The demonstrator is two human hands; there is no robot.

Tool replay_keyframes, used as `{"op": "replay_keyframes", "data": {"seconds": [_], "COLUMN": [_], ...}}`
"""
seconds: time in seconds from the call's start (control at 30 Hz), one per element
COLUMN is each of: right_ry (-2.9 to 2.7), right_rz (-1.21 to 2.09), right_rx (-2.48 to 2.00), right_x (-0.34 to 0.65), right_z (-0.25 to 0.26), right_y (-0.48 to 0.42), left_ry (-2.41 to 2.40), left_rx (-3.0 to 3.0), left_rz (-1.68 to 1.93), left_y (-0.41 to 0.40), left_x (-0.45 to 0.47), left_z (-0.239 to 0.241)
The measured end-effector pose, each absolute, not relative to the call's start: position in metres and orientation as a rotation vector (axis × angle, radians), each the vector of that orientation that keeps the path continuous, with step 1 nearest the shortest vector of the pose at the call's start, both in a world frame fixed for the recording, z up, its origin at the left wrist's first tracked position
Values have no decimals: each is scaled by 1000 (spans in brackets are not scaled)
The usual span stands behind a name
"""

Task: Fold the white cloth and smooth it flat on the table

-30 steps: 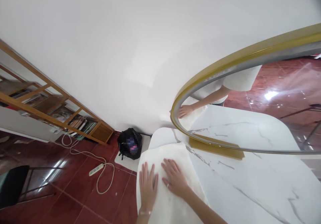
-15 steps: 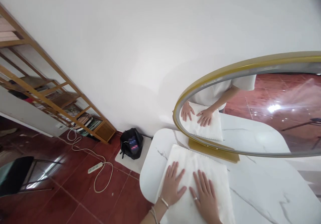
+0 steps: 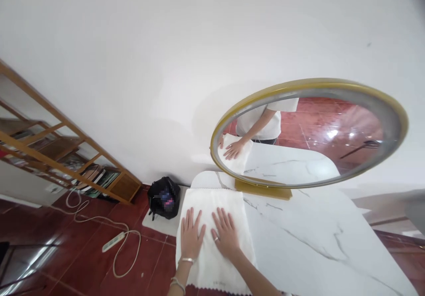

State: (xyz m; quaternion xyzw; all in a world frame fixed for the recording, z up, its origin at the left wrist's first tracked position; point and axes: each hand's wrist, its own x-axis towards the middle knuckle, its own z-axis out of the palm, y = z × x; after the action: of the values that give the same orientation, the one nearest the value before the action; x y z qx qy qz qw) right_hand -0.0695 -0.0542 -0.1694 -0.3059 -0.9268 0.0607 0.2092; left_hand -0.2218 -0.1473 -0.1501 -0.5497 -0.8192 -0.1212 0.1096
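Left hand [image 3: 191, 238]: palm down, lying flat with fingers extended and slightly spread, resting on the left part of a white cloth [image 3: 206, 267]; its wrist is carrying a pale bracelet [image 3: 187, 259] and, further up the forearm, a second band [image 3: 178, 282]. Right hand [image 3: 226, 236]: likewise flattened, fingers fanning out, resting on the same cloth just beside the left; a ring [image 3: 217, 239] is encircling one finger. Cloth: one, spread out, covering the left end of a white, grey-veined table [image 3: 299, 225] and reaching its near edge, where a scalloped border and small, illegible dark marking are showing. Mirror [image 3: 308, 132]: oval, gold-rimmed, standing on a gold base [image 3: 265, 190] behind and to the right of the cloth, reflecting the person's right arm, white clothing and part of the cloth. Floor [image 3: 86, 265]: red tile. Bag [image 3: 165, 198]: black, sitting on a pale mat [image 3: 149, 221] left of the table. Power strip [image 3: 113, 242]: white, lying on the tiles with its cord looping beside it. Shelf unit [image 3: 66, 128]: wooden, standing along the white wall [image 3: 133, 57] at far left, holding books [image 3: 94, 178] on its lower level.
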Motion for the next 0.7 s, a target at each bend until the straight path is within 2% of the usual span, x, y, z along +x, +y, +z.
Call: {"op": "replay_keyframes", "data": {"seconds": [0.3,0.5,0.7], "right_ry": [-2577,-2583,-2506], "right_rz": [51,-55,-209], "right_rx": [-906,-932,-825], "right_x": [74,180,225], "right_z": [-174,-175,-183], "right_y": [-13,17,25], "left_ry": [-2366,-2554,-2946], "left_rx": [-1760,-1849,-1405], "left_rz": [-478,-586,-747], "left_y": [-102,-58,20], "left_x": [-99,-15,-5], "left_z": [-164,-177,-136]}}
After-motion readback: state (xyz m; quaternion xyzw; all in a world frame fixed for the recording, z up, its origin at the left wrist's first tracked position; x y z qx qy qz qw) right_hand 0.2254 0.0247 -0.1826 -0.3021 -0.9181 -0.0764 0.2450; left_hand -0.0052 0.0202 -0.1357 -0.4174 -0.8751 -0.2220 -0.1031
